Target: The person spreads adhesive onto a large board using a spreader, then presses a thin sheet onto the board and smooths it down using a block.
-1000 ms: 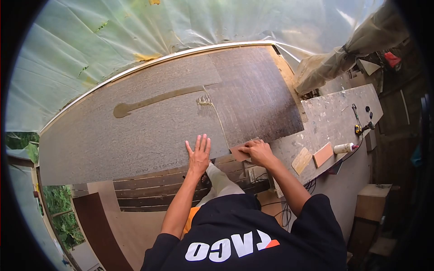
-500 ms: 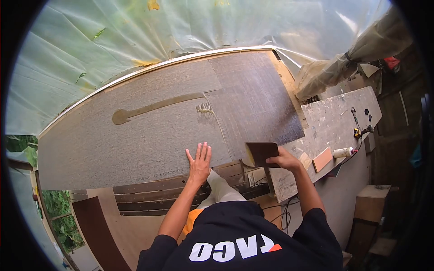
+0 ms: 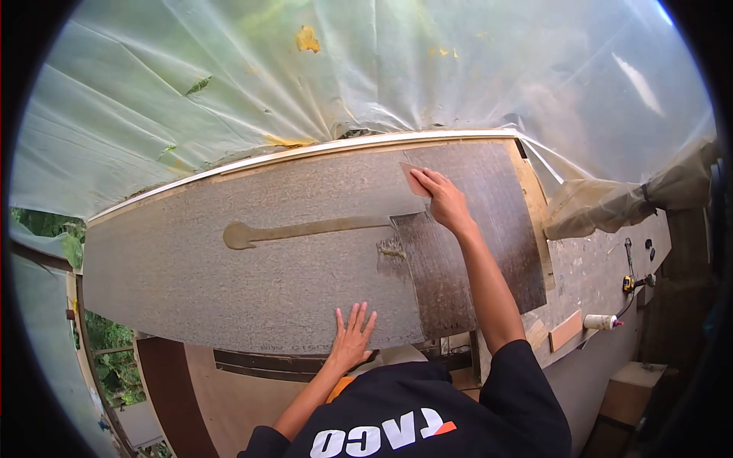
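Observation:
My left hand (image 3: 351, 337) lies with fingers spread on the near edge of a large grey-brown board (image 3: 305, 282). My right hand (image 3: 443, 198) grips a thin flat rectangular spreader (image 3: 414, 180) near the board's far edge. A long strip of brownish paste (image 3: 313, 227) with a round blob at its left end runs across the board's middle. A small ridged patch of paste (image 3: 392, 250) sits below the strip's right end. The board's right part looks darker and smoother.
Plastic sheeting (image 3: 267, 84) hangs behind the board. To the right, a stained side table (image 3: 595, 267) holds a white bottle (image 3: 601, 321), an orange-brown block (image 3: 566, 330) and a yellow-black power tool (image 3: 631, 285). Brown cartons (image 3: 632, 393) stand below right.
My right hand has swung from beyond the near edge to the far part of the board with the spreader. My left hand stays on the near edge. The view has shifted.

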`<state>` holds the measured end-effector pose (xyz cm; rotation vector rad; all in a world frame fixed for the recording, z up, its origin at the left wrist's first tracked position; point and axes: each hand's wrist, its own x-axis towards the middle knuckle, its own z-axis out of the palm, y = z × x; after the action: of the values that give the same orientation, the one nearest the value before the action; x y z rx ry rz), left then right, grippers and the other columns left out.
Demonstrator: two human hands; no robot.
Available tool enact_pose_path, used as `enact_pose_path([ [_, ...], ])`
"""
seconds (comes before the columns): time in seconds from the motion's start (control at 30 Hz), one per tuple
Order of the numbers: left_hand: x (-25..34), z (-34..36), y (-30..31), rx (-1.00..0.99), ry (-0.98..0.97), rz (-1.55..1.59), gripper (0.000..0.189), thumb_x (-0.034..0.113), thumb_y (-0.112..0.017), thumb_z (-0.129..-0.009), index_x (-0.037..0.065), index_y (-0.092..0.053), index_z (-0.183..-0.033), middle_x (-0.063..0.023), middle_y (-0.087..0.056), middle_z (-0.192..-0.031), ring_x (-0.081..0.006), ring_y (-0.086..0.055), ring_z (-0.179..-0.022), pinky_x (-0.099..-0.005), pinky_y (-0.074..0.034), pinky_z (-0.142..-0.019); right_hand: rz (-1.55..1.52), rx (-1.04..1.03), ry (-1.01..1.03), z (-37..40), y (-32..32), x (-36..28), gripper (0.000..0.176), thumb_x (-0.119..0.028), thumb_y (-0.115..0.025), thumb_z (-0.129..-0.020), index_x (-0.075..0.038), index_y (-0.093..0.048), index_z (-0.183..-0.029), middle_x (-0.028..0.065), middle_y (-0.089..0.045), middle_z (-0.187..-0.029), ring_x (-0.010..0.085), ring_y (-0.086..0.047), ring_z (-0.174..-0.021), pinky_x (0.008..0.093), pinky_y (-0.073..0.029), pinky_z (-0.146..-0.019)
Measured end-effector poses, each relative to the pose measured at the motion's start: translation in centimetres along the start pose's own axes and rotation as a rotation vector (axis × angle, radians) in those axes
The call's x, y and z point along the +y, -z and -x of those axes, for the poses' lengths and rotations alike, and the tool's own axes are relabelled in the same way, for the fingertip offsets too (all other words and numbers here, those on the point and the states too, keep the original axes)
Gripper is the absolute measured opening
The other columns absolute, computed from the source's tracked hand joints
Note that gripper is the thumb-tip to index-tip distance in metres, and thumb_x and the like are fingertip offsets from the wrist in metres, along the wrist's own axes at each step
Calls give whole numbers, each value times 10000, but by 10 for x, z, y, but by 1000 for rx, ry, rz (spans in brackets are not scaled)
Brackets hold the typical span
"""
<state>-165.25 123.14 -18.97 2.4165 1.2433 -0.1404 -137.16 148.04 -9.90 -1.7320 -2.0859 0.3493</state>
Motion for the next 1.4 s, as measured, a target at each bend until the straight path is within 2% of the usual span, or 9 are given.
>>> enact_pose_path([
  [0.1, -4, 0, 2, -17, -27, 27, 1112, 380, -823, -621, 98, -204, -1502, -210, -113, -1565, -361, -75, -1462, -697, -87, -1093, 279, 81, 188, -46, -67, 27, 503, -80, -483, -886, -271, -505, -1351, 115, -511, -1357, 334, -458, -1261, 510, -338, -1060],
  [0.2, -5, -2, 1, -41, -16, 26, 1108, 385, -823, -622, 116, -210, -1504, -187, -129, -1567, -340, -87, -1464, -693, -97, -1094, 346, 45, 189, -74, -100, 35, 440, -167, -470, -927, -280, -498, -1351, 129, -499, -1376, 365, -443, -1275, 528, -323, -1064],
  [0.3, -5, -2, 1, -73, 1, 68, 1089, 360, -827, -629, 140, -219, -1504, -160, -124, -1575, -322, -92, -1467, -694, -99, -1091, 380, -6, 176, -89, -119, 39, 521, -84, -475, -880, -260, -481, -1371, 120, -469, -1402, 354, -437, -1278, 521, -327, -1068],
  [0.43, -7, -1, 0, -69, 4, 122, 1088, 357, -828, -629, 142, -220, -1505, -158, -117, -1577, -321, -94, -1467, -697, -99, -1087, 367, -76, 164, -99, -139, 45, 538, -84, -468, -880, -269, -465, -1385, 127, -463, -1409, 356, -422, -1298, 519, -316, -1079],
  [0.83, -8, -2, 1, -76, -7, 145, 1093, 357, -832, -624, 143, -219, -1504, -159, -116, -1577, -319, -107, -1465, -700, -113, -1078, 396, -17, 215, -105, -151, 51, 575, -73, -466, -876, -269, -431, -1416, 149, -427, -1441, 366, -387, -1332, 528, -278, -1098],
  [1.1, -8, -2, -4, -35, -4, 160, 1103, 349, -844, -601, 149, -232, -1497, -152, -128, -1575, -314, -119, -1463, -702, -124, -1075, 253, -245, 123, -115, -99, 26, 522, -40, -499, -842, -269, -562, -1307, 58, -578, -1290, 256, -533, -1187, 408, -400, -988],
  [1.13, -8, -1, -3, -35, -3, 157, 1103, 349, -844, -601, 149, -232, -1497, -152, -128, -1575, -314, -119, -1463, -702, -124, -1075, 281, -191, 139, -119, -97, 24, 544, -23, -499, -836, -275, -561, -1314, 35, -585, -1272, 235, -539, -1173, 402, -405, -985],
  [1.27, -9, -2, -3, -32, -9, 166, 1099, 340, -845, -598, 150, -238, -1494, -167, -135, -1570, -330, -122, -1461, -708, -88, -1076, 312, -255, 95, -134, -112, 41, 513, -64, -481, -870, -328, -577, -1299, 15, -565, -1319, 240, -517, -1227, 511, -378, -1023],
  [1.4, -8, -2, -1, -4, -14, 142, 1108, 335, -847, -586, 149, -239, -1495, -155, -138, -1573, -317, -123, -1463, -694, -112, -1086, 206, -356, 48, -121, -85, 33, 509, -54, -488, -843, -328, -616, -1253, 23, -644, -1207, 263, -619, -1086, 440, -490, -907],
])
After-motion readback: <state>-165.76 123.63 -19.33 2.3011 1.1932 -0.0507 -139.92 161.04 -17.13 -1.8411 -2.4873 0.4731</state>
